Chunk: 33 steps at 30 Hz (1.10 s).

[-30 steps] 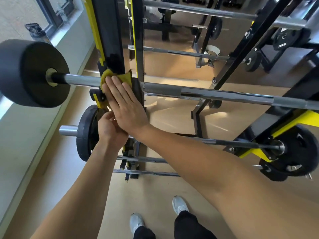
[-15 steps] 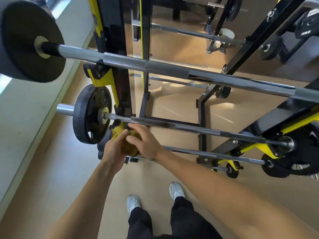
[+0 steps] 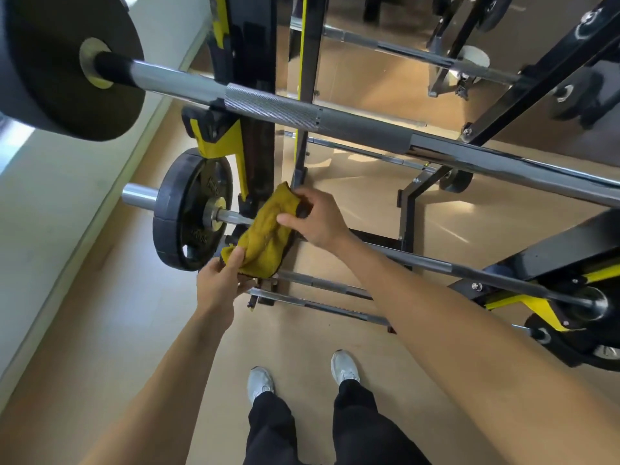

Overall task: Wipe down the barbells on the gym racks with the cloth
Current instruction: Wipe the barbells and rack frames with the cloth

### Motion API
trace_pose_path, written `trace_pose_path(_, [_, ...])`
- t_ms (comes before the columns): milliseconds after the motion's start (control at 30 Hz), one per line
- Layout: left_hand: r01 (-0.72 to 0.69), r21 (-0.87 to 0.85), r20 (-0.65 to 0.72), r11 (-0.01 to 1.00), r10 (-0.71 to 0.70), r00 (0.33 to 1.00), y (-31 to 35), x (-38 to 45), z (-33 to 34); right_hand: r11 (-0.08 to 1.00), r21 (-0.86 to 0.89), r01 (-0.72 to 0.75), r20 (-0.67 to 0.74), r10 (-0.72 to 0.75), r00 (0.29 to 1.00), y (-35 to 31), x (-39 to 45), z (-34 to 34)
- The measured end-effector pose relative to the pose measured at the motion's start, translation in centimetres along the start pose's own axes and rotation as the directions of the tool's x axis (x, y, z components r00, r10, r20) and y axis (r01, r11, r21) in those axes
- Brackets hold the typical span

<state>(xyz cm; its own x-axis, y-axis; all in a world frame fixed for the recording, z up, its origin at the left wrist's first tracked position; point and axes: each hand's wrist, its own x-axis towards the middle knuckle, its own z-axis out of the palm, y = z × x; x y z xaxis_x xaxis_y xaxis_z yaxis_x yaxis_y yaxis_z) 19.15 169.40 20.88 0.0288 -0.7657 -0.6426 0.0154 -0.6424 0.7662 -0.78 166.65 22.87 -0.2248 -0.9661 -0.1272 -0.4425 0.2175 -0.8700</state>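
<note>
While draped over the lower barbell [image 3: 419, 260] beside the small plate [image 3: 188, 213], pinched at its near corner by left hand [image 3: 218, 283] and its far edge by right hand [image 3: 315, 218], cloth [image 3: 265, 236] best wrapped fully round, then drawn rightward along shaft under even pressure.

Both forearms bare, no sleeves showing, no watch or bands at the wrists. Left grip [image 3: 219, 283] and right grip [image 3: 318, 219] bare, no gloves, no rings seen. Black trousers [image 3: 362, 427], loose legs, plain fabric with no markings, cut off by the bottom edge. Shoes: light grey-white trainers, left shoe [image 3: 260, 384], right shoe [image 3: 344, 365], rounded toes, laces hard to make out.
</note>
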Motion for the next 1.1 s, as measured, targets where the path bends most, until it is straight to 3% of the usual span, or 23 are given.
trace_pose_path(100, [0.124,-0.095,-0.002,0.988,-0.124,0.992,-0.7,1.1,0.2,0.940,-0.310,0.140,-0.088,-0.175,0.981,0.0,1.0,3.3])
trace_pose_path(133, [0.141,-0.124,0.000,0.982,-0.143,0.990,-1.0,1.3,0.3,0.873,-0.447,0.194,-0.073,-0.252,0.965,0.3,0.6,4.5])
trace_pose_path(200, [0.161,-0.161,-0.011,0.974,-0.165,0.986,-1.4,1.7,0.5,0.729,-0.605,0.320,0.091,-0.337,0.937,1.4,0.0,6.4])
trace_pose_path(267, [0.169,-0.195,-0.003,0.966,-0.173,0.985,-1.5,1.8,0.7,0.671,-0.654,0.349,0.228,-0.265,0.937,2.3,-0.1,7.9])
trace_pose_path(400, [0.172,-0.165,0.000,0.971,-0.174,0.985,-1.2,2.2,0.4,0.594,-0.743,0.309,0.202,-0.241,0.949,1.9,1.5,9.8])
trace_pose_path(533, [0.195,0.014,-0.135,0.981,-0.191,0.972,-0.8,2.9,0.0,0.677,-0.652,0.341,0.163,-0.314,0.935,2.3,2.5,9.7])
trace_pose_path(667, [0.073,0.179,-0.273,0.981,-0.021,0.962,-0.5,3.3,0.4,0.773,-0.537,0.339,0.041,-0.377,0.925,1.5,2.9,9.9])
trace_pose_path(733, [0.044,0.205,-0.263,0.978,0.012,0.965,-0.3,3.7,1.1,0.783,-0.534,0.320,-0.005,-0.381,0.925,1.3,3.0,10.1])
trace_pose_path(867, [0.104,0.168,-0.195,0.980,-0.071,0.978,0.2,4.4,2.9,0.882,-0.428,0.196,-0.180,-0.296,0.938,1.6,3.4,11.3])
trace_pose_path(1000, [0.147,0.140,-0.269,0.979,-0.105,0.957,0.0,4.9,3.5,0.861,-0.459,0.219,-0.112,-0.301,0.947,1.4,3.4,12.4])
trace_pose_path(1100, [0.127,0.130,-0.331,0.983,-0.078,0.940,-0.1,4.9,3.8,0.892,-0.384,0.237,0.087,-0.220,0.972,2.2,2.8,10.4])
